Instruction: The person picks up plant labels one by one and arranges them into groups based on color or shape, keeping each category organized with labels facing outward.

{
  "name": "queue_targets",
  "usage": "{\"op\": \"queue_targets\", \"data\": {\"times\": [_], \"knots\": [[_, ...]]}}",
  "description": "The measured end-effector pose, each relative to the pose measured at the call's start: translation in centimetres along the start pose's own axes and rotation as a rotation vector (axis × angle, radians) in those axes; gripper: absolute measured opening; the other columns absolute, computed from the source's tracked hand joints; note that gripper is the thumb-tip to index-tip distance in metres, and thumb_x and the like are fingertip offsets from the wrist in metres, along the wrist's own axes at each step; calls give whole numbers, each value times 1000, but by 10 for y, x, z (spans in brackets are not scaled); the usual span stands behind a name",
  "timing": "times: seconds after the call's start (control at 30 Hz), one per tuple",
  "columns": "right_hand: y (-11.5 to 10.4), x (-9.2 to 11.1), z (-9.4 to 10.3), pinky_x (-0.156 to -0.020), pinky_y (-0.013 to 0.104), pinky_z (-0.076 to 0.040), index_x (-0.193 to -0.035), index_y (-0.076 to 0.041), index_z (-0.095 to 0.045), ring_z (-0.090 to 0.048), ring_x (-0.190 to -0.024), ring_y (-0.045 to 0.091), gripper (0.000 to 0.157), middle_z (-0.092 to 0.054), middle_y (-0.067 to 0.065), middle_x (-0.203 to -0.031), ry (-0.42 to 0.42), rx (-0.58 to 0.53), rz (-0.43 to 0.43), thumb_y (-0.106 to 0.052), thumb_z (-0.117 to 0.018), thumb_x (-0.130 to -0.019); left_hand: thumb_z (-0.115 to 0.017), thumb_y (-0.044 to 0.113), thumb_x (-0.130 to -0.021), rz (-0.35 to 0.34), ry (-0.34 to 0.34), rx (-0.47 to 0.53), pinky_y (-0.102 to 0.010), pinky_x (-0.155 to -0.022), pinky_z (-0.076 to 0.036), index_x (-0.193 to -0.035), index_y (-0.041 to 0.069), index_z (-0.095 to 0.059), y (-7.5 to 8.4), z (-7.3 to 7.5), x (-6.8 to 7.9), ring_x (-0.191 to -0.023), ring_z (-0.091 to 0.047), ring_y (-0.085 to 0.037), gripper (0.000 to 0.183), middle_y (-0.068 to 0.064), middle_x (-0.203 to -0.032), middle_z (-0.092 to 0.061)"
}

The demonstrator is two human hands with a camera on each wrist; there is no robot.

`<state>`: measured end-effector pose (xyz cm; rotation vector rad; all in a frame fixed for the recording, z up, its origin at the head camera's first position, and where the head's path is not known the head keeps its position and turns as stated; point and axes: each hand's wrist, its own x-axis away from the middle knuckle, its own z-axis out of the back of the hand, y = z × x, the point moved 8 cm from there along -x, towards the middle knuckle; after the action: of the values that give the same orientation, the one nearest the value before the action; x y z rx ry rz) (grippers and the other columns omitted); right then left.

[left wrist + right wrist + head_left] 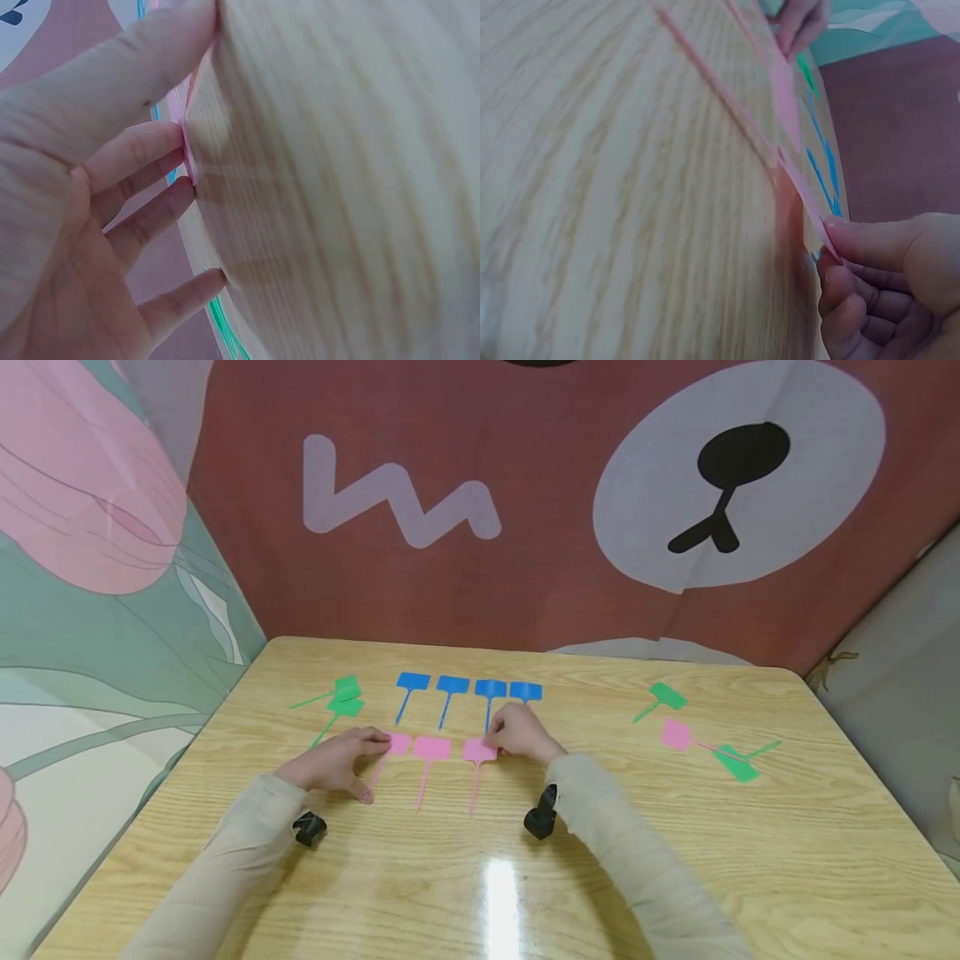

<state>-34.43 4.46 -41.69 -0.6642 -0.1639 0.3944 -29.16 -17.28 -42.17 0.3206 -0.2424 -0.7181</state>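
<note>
From where I stand, the right hand point(521, 732) pinches a thin pink T-shaped plastic-looking tag point(478, 749) between thumb and fingers, by the right edge of its rectangular plate. The plate looks tilted slightly up off the pale wood-grain desk point(420, 877), and the stem, its long axis, runs back toward the person. The left hand point(341, 764) is not clenched: its fingers spread, fingertips touching the plate of the leftmost pink tag point(400, 743), whose stem slants down toward the thumb. Between the 2 hands lies a middle pink tag point(432, 748), nearly parallel to the held tag.

Above these 3, 4 blue tags of the same shape point(453, 686) lie side by side, the rightmost partly hidden by the right hand. The relation that matters most, I'd judge, is to the right: a loose pink tag point(677, 735) lies well apart there, nearer the right hand, its plate toward that hand and its stem pointing away across a green tag point(738, 766).

I can read no brand or writing on any tag; the white zigzag point(390, 485) on the reddish-brown cloth point(375, 602) behind looks like a drawing, not lettering.
</note>
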Motion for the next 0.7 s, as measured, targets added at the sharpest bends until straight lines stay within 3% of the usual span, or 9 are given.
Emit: {"op": "queue_targets", "data": {"times": [0.1,0.23,0.7], "knots": [[-7,0,0,-51,23,-38,-60,-6,-67,-46,-51,12,19,-55,-2,-52,31,117,34,-11,-70,-78,-80,30,-65,-1,2,6,-50,-98,-31,-128,-10,-45,0,0,0,-122,-35,-40,82,-21,-132,-42],[-12,0,-2,-53,24,-38,-58,-7,-66,-47,-54,13,22,-54,-2,-52,38,189,26,-13,-71,-78,-80,31,-65,-7,6,4,-50,-98,-31,-127,-11,-46,0,1,0,-122,-35,-41,82,-22,-132,-42],[-14,-1,-6,-52,23,-39,-58,-7,-67,-48,-53,12,21,-58,-1,-56,67,240,7,-10,-71,-78,-81,29,-65,13,-6,7,-51,-99,-30,-129,-10,-44,-2,0,1,-124,-33,-40,83,-21,-134,-41]]}}
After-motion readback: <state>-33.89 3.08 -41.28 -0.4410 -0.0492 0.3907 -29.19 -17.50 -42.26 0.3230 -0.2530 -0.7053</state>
